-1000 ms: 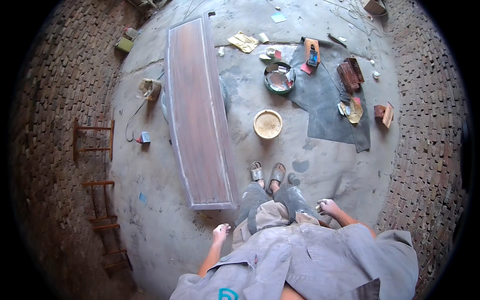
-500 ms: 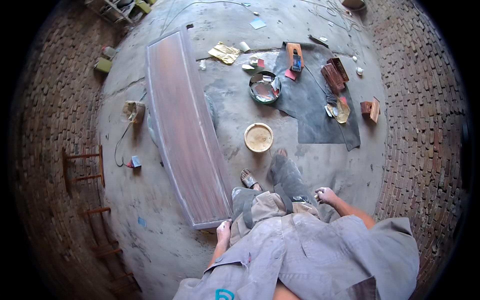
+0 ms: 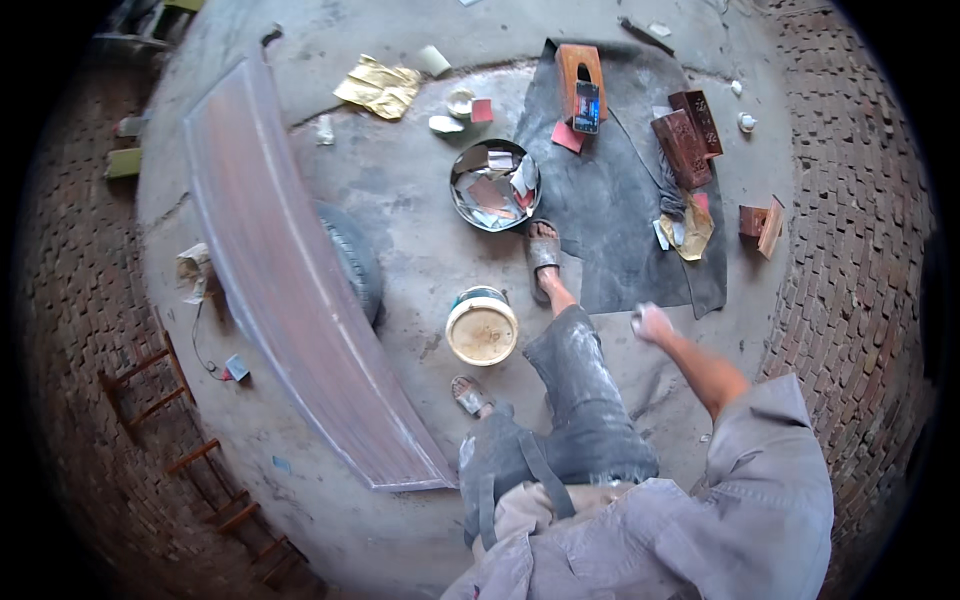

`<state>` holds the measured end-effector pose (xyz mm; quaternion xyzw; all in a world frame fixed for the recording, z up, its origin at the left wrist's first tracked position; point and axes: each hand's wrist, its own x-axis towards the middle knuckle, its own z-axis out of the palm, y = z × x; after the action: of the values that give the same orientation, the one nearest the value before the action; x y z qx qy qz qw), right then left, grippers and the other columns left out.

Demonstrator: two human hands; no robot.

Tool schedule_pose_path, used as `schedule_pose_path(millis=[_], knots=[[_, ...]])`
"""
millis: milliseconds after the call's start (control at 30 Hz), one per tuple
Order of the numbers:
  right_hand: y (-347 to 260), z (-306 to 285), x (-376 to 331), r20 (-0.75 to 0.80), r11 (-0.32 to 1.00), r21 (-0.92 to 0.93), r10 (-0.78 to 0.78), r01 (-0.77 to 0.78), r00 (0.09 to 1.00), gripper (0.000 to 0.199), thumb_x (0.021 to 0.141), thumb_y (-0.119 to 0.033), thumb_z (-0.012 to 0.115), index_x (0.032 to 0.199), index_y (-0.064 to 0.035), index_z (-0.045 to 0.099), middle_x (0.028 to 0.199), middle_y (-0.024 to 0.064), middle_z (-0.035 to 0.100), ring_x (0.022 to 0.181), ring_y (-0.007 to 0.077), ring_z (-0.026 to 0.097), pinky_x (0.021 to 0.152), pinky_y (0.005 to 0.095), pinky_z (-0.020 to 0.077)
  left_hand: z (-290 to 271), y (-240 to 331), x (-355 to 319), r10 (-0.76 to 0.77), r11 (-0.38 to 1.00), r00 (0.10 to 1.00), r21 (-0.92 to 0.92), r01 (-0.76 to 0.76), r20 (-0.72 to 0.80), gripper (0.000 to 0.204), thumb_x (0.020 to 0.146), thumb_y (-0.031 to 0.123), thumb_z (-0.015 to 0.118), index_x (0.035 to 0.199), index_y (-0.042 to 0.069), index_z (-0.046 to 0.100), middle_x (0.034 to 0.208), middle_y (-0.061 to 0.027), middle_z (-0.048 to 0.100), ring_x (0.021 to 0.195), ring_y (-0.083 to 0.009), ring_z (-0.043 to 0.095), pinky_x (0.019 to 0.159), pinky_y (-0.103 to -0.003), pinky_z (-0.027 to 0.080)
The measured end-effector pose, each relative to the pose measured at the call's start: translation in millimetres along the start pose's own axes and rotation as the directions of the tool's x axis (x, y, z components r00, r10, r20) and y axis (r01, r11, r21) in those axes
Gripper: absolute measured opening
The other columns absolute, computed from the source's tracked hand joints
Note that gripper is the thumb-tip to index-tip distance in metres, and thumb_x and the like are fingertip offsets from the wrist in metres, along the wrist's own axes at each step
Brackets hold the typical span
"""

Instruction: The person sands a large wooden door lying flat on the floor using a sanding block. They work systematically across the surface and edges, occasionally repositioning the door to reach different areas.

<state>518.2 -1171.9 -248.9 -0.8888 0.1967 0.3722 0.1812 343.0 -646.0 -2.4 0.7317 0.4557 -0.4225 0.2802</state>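
1. Since a moment ago the person has stepped forward; one sandalled foot now lands at the edge of the dark mat, and the long reddish board has slid toward the left of the view.
2. Swung out to the side, the right hand hangs above the concrete floor just off the mat's near corner; it looks loosely closed and pale with dust, though whether it holds anything I cannot tell.
3. No left hand shows now; a grey shirt and dusty trousers fill the lower part of the view.
4. Nearest the right hand are the mat and the forward leg; the cream-lidded bucket stands on the floor near the trailing foot, between the board and the leg.
5. Beyond the bucket sits a round metal pan full of paper scraps, just beside the mat; carved wooden blocks lie on the mat, well apart from the hand.
6. Crumpled yellow paper lies near the board's far end; brick walls curve round both sides.
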Motion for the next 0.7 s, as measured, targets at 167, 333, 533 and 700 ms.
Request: schedule_pose_path(millis=[167,333,533,700], knots=[[-20.8,-76.2,217.0,0.051,0.991,-0.078,-0.104,0.108,0.993,0.031,0.083,-0.022,0.061,0.104,-0.0017,0.071,0.104,0.0294,0.069,0.099,0.0454,0.068,0.090,0.0520,0.0556,59.8,85.1,-32.2,-0.131,0.991,0.991,0.003,0.131,-0.003,0.038,0.102,0.032,0.058,0.107,-0.003,0.072,0.094,-0.0107,0.074,0.089,-0.0189,0.066,0.081,-0.037,0.052],[-82.8,-116.9,358.9,-0.092,0.982,-0.093,-0.172,0.163,0.981,0.030,0.090,-0.021,0.053,0.105,-0.0023,0.071,0.107,0.0272,0.071,0.105,0.0426,0.069,0.092,0.0512,0.0552,89.6,127.9,-42.1,-0.227,0.972,0.974,0.058,0.227,-0.007,0.038,0.103,0.032,0.058,0.108,-0.003,0.072,0.095,-0.0106,0.074,0.090,-0.0191,0.066,0.081,-0.037,0.052],[-169.2,-80.5,394.4,-0.012,0.944,0.049,-0.327,0.327,0.945,0.042,0.092,-0.018,0.052,0.133,-0.0117,0.062,0.108,0.0266,0.072,0.100,0.0429,0.071,0.089,0.0516,0.0562,98.1,145.8,-46.5,-0.311,0.946,0.950,0.086,0.311,-0.024,0.038,0.103,0.032,0.058,0.110,-0.003,0.071,0.096,-0.0104,0.074,0.090,-0.0193,0.067,0.082,-0.037,0.052],[-226.6,-40.9,378.6,0.147,0.878,-0.120,-0.447,0.464,0.883,0.048,0.098,-0.019,0.052,0.146,-0.0158,0.049,0.102,0.0243,0.074,0.091,0.0405,0.074,0.080,0.0520,0.0580,103.5,149.7,-49.4,-0.360,0.929,0.933,0.084,0.361,-0.032,0.038,0.103,0.032,0.058,0.111,-0.003,0.071,0.097,-0.0103,0.074,0.090,-0.0195,0.067,0.082,-0.036,0.053]])
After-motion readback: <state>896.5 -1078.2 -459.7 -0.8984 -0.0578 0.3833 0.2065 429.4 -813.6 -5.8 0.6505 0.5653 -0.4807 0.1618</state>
